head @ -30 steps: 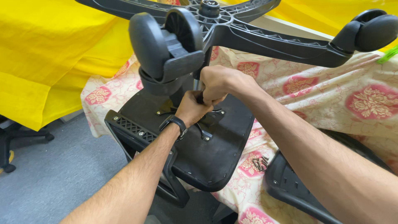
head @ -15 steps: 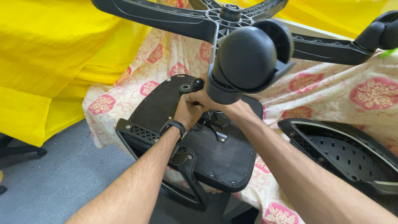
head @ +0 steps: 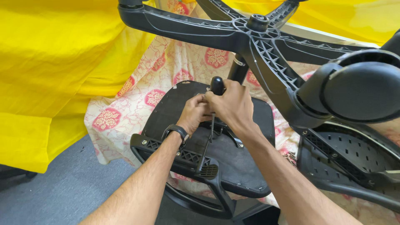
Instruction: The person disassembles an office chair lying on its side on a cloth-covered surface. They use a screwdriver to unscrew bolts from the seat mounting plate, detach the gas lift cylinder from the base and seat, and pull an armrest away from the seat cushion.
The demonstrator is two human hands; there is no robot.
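Chair seat (head: 233, 166), black and turned underside up, lies under both of my hands on a table draped in a cream cloth with pink flower patches (head: 125, 112). My right hand (head: 229, 106) is clenched around a black lever knob (head: 217, 84) that sticks up just above its knuckles. My left hand (head: 193, 114) presses against the right one from the side, fingers curled in at the same spot; I cannot tell what they pinch, since the right hand hides it. A dark watch (head: 177, 131) sits on my left wrist. Just behind the right hand a black column (head: 238, 68) rises to the star-shaped base (head: 258, 37), whose arms spread above my hands. One caster wheel (head: 358, 89) hangs large to the right of my right forearm. Below my left forearm the ribbed armrest bracket (head: 183, 156) juts off the seat's near edge. Further right of my right arm lies a perforated black back panel (head: 354, 154). Yellow fabric (head: 54, 62) hangs well left of my left hand.
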